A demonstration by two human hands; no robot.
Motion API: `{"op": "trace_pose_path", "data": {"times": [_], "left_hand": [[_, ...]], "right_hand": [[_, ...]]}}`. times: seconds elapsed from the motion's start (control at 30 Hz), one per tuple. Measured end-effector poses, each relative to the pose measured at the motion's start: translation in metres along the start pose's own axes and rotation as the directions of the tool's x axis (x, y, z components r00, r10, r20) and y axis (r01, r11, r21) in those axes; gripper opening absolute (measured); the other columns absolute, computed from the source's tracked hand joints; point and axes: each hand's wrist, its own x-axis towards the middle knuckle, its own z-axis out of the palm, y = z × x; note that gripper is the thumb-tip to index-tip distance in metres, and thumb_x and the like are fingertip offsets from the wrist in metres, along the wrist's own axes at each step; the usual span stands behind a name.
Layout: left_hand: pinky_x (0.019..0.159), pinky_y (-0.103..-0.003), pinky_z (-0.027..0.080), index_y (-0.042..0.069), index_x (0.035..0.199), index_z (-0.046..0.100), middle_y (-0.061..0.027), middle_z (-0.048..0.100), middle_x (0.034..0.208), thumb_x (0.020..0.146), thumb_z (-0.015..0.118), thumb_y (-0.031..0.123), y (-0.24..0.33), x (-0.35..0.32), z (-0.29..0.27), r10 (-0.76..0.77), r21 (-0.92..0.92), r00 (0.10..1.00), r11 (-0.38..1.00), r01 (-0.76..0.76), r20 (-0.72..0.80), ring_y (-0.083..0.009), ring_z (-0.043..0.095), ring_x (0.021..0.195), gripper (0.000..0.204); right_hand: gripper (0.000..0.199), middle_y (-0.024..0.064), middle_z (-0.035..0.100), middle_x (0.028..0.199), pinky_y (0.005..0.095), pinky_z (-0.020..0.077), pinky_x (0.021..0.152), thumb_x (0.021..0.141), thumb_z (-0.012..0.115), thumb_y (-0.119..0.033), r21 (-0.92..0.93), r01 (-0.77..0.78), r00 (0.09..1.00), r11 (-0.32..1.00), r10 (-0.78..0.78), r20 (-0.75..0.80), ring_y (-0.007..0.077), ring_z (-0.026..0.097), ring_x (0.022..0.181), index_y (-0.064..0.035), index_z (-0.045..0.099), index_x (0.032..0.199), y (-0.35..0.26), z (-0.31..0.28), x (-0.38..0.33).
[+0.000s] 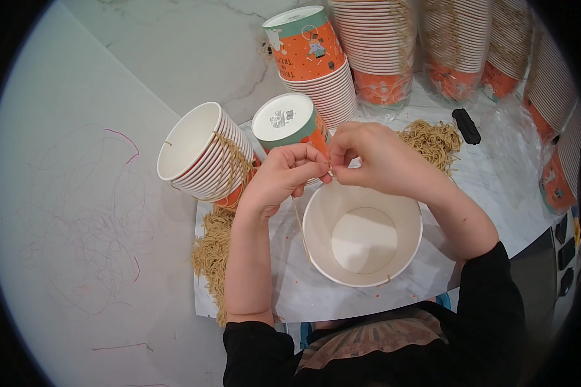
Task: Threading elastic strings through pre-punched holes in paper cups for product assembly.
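Note:
A white-lined paper bucket (pixel 318 226) stands mouth up on the table in front of me. A thin tan cord (pixel 301 226) runs down from my fingers along the bucket's left side, and a short bit of cord shows at its near rim. At the far left part of the rim, my left hand (pixel 283 173) pinches the cord between thumb and forefinger. Right beside it my right hand (pixel 368 155) is closed in a pinch at the same spot. The fingertips nearly touch, and they hide just how the cord passes through the rim.
Nested buckets with tan cords (pixel 203 145) lean at left. Upside-down orange-and-green buckets (pixel 284 121) stand beyond my hands, before a taller stack (pixel 319 90). Wrapped bucket stacks (pixel 377 58) line the back right. Cord heaps lie left (pixel 212 248) and right (pixel 432 145), near a black object (pixel 466 126).

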Motion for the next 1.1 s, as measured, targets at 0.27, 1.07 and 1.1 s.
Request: {"op": "trace_pose_path", "data": {"times": [0.27,1.07,1.1], "left_hand": [[0.051,-0.017,0.036,0.009,0.098,0.071,0.0044,0.071,0.085,0.091,0.071,0.019,0.000,-0.002,0.001,0.023,-0.031,1.000,0.999,-0.023,0.010,0.0023,0.047,0.061,0.012],[0.052,-0.018,0.034,0.008,0.093,0.071,0.0052,0.065,0.080,0.093,0.069,0.022,-0.003,0.001,0.007,0.006,0.006,0.999,1.000,-0.005,-0.049,0.0000,0.043,0.060,0.014],[0.051,-0.018,0.031,0.009,0.092,0.069,0.0047,0.064,0.079,0.094,0.070,0.022,-0.003,0.001,0.007,0.012,-0.005,0.999,1.000,-0.012,-0.047,-0.0003,0.040,0.056,0.013]], "right_hand": [[0.011,0.0112,0.067,0.084,0.0320,0.0552,0.069,0.079,0.071,-0.005,-0.004,0.047,0.999,0.999,-0.047,0.011,0.0210,0.072,0.079,0.0030,0.066,0.086,-0.005,-0.006,-0.001],[0.012,0.0097,0.073,0.080,0.0299,0.0563,0.069,0.081,0.073,-0.004,0.040,-0.031,0.996,0.999,0.027,0.086,0.0178,0.073,0.076,0.0022,0.071,0.092,-0.011,-0.012,0.001],[0.012,0.0097,0.073,0.080,0.0299,0.0563,0.069,0.081,0.073,-0.004,0.040,-0.031,0.996,0.999,0.027,0.085,0.0178,0.073,0.076,0.0022,0.071,0.092,-0.011,-0.012,0.001]]}}
